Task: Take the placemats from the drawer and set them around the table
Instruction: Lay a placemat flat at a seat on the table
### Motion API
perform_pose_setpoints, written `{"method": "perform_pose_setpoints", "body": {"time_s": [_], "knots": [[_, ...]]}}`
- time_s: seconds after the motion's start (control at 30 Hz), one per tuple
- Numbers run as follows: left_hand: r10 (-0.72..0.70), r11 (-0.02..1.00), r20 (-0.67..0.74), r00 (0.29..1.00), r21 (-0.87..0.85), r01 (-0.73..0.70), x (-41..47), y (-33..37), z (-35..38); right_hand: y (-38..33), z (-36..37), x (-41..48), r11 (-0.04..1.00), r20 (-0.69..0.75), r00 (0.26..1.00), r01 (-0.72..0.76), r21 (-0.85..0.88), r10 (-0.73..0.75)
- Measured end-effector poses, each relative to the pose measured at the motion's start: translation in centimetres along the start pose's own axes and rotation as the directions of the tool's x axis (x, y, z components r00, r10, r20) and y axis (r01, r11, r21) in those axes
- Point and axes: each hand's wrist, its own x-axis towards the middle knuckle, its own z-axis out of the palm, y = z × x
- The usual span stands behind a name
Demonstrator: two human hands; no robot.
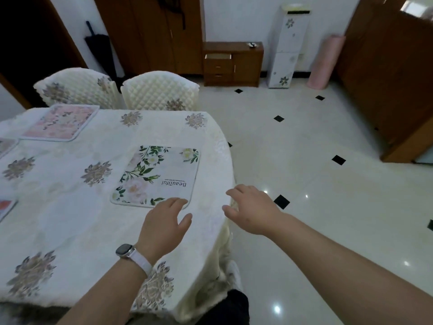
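Note:
A white placemat with green leaves and the word "Beautiful" (pixel 159 174) lies flat near the right edge of the table (pixel 70 219), which wears a cream floral cloth. My left hand (pixel 164 224), with a watch on the wrist, hovers open just at the mat's near edge, holding nothing. Over the table's right edge my right hand (pixel 250 209) is open with relaxed fingers, also holding nothing. A pink floral placemat (pixel 61 123) lies at the far side by the chairs. Edges of two more mats, one (pixel 5 146) and another (pixel 5 207), show at the left border.
Two quilted cream chairs (pixel 159 90) stand at the table's far side. A low wooden cabinet (pixel 234 64) against the back wall has its top drawer (pixel 218 56) pulled open. Beside it stand a white floral dispenser (pixel 288 45) and a pink roll (pixel 325 62). Tiled floor lies to the right.

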Motion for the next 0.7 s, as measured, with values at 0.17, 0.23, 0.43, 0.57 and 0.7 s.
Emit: {"method": "perform_pose_setpoints", "body": {"time_s": [0.17, 0.23, 0.43, 0.57, 0.7], "knots": [[-0.050, 0.999, -0.030, 0.998, -0.012, 0.050, 7.1, -1.2, 2.6, 3.4, -1.3, 7.1, 0.996, 0.042, 0.998, 0.053, -0.066, -0.051], [-0.070, 0.998, -0.036, 0.997, -0.009, 0.070, 10.5, -2.2, 3.6, 4.4, -1.6, 10.9, 0.992, 0.069, 0.994, 0.088, -0.086, -0.082], [-0.136, 0.991, -0.008, 0.991, 0.011, 0.136, 18.1, -4.5, 4.4, 5.4, -3.6, 21.3, 0.971, 0.103, 0.979, 0.191, -0.143, -0.177], [-0.181, 0.983, -0.017, 0.983, 0.020, 0.182, 21.2, -5.6, 3.6, 4.8, -4.2, 26.1, 0.945, 0.122, 0.958, 0.279, -0.170, -0.260], [-0.230, 0.972, -0.059, 0.971, 0.030, 0.232, 21.5, -6.5, 3.4, 3.3, -4.0, 29.9, 0.891, 0.192, 0.910, 0.403, -0.207, -0.367]]}}
